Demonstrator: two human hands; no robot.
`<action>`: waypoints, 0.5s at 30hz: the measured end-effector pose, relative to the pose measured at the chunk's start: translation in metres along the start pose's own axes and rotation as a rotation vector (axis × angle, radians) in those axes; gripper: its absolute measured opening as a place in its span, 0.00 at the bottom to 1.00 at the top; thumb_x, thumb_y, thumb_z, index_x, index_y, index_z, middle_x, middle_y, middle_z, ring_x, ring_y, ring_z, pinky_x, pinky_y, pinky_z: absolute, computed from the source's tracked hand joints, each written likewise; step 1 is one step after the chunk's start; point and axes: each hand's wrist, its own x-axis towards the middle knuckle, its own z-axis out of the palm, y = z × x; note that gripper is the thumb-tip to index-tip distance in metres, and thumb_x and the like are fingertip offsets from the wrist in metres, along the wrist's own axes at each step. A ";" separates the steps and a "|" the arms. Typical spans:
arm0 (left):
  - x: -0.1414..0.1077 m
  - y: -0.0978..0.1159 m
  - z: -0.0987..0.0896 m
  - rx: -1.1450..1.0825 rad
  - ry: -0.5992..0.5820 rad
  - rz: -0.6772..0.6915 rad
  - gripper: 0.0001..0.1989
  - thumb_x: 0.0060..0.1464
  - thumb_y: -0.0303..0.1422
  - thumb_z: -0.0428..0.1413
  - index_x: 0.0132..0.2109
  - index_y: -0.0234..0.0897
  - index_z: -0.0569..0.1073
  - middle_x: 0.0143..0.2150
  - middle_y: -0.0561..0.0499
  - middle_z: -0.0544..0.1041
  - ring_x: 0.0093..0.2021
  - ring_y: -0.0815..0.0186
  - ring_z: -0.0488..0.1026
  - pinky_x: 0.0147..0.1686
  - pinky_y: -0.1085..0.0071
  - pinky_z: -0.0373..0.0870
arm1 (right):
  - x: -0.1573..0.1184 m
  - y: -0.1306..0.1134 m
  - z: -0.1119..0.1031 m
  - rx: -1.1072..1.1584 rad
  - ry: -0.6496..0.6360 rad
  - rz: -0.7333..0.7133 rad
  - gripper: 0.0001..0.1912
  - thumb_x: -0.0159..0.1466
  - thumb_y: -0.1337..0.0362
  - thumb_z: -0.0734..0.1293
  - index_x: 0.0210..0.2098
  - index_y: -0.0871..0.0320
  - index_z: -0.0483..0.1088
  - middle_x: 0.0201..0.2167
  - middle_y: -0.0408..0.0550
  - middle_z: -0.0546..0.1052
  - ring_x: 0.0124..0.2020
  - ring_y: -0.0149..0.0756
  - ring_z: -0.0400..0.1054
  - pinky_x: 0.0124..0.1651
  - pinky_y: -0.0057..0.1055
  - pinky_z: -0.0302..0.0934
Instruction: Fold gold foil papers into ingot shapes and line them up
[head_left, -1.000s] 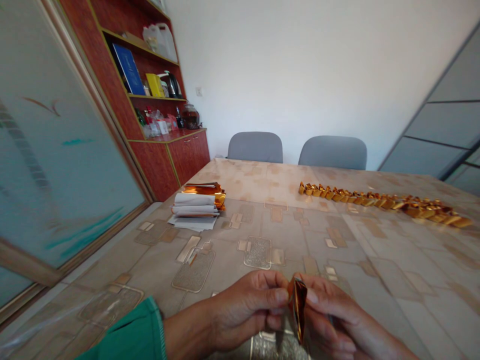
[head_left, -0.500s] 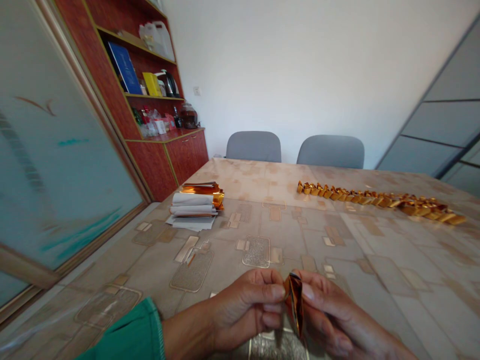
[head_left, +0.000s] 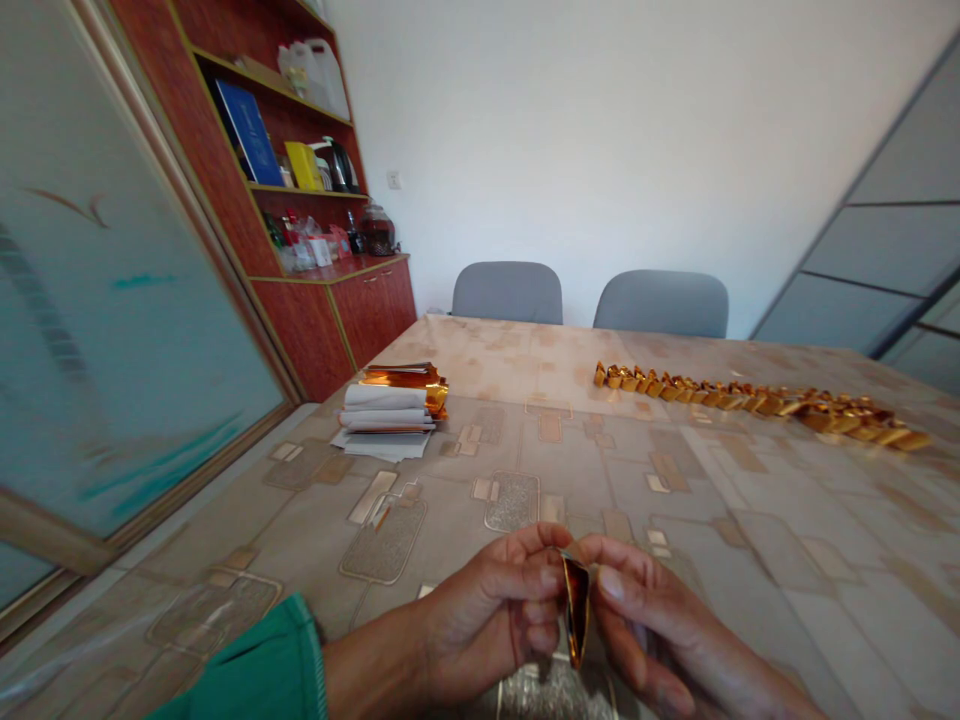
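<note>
Between my two hands, low in the head view, is a folded piece of gold foil paper (head_left: 576, 610), narrow and pointed at its lower end. My left hand (head_left: 499, 610) pinches its left side between thumb and curled fingers. On the other side, my right hand (head_left: 652, 620) touches its upper right edge with thumb and index finger; the lower fingers hang beneath. A stack of white and gold foil sheets (head_left: 390, 415) lies beyond my left hand. Farther right, a long row of folded gold foil pieces (head_left: 750, 397) runs across the table.
The table (head_left: 480, 440) has a patterned covering. Two grey chairs (head_left: 507, 292) stand behind its far edge. At the left are a red wooden cabinet (head_left: 300, 320) with filled shelves and a frosted glass panel (head_left: 112, 330).
The folded foil piece has shifted slightly left and looks narrower. My hands have come closer at the top, and my right fingers have moved a little left along its edge.
</note>
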 end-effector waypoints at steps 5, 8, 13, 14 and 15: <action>-0.002 -0.002 0.002 0.000 -0.001 -0.003 0.22 0.40 0.26 0.73 0.43 0.34 0.76 0.30 0.57 0.71 0.21 0.79 0.62 0.21 0.80 0.54 | -0.001 0.001 0.000 0.012 -0.004 0.018 0.14 0.67 0.53 0.71 0.40 0.58 0.70 0.16 0.36 0.73 0.09 0.17 0.46 0.12 0.16 0.40; -0.002 -0.001 0.002 -0.001 -0.032 -0.018 0.19 0.43 0.27 0.73 0.41 0.32 0.76 0.27 0.58 0.68 0.20 0.80 0.59 0.21 0.81 0.53 | 0.001 0.003 -0.002 -0.003 0.030 0.012 0.16 0.65 0.52 0.72 0.37 0.59 0.69 0.16 0.36 0.72 0.09 0.16 0.48 0.14 0.17 0.40; 0.000 -0.001 -0.004 -0.035 -0.028 -0.123 0.18 0.45 0.25 0.70 0.44 0.29 0.76 0.34 0.50 0.73 0.25 0.79 0.66 0.29 0.82 0.63 | 0.004 0.004 -0.006 -0.037 0.108 -0.031 0.18 0.63 0.51 0.74 0.36 0.62 0.72 0.12 0.33 0.68 0.09 0.16 0.46 0.17 0.19 0.42; 0.000 -0.001 -0.006 -0.021 -0.024 -0.135 0.18 0.45 0.26 0.70 0.44 0.28 0.76 0.36 0.49 0.74 0.27 0.77 0.68 0.31 0.81 0.65 | 0.004 0.004 -0.006 -0.035 0.106 -0.034 0.18 0.63 0.52 0.74 0.35 0.62 0.72 0.11 0.33 0.68 0.09 0.16 0.45 0.17 0.19 0.41; 0.000 -0.002 -0.008 0.017 -0.021 -0.141 0.18 0.46 0.29 0.69 0.44 0.28 0.76 0.36 0.48 0.74 0.28 0.76 0.69 0.33 0.80 0.66 | 0.004 0.004 -0.007 -0.032 0.101 -0.033 0.18 0.63 0.52 0.74 0.34 0.62 0.71 0.11 0.33 0.67 0.09 0.16 0.46 0.17 0.19 0.41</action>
